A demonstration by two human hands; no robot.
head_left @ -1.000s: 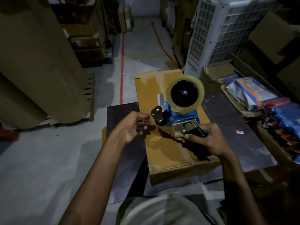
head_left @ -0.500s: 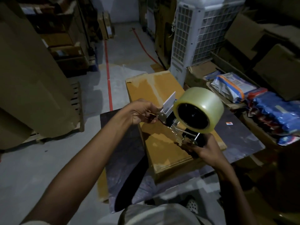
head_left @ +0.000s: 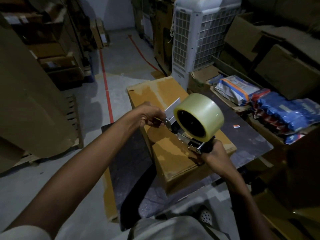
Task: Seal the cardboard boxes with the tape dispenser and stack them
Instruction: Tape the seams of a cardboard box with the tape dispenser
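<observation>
Two bare hands are showing, the left hand and the right hand, both gripping one black-handled metal tape dispenser. It is carrying one fat roll of clear yellowish tape. One closed brown cardboard box is lying on one dark flat tabletop. One tall white grilled air cooler is standing behind. Two thin red floor lines are running across the grey concrete. One white-and-orange printed bag is lying at the right, beside shiny blue plastic packets that are piling too tightly to count.
</observation>
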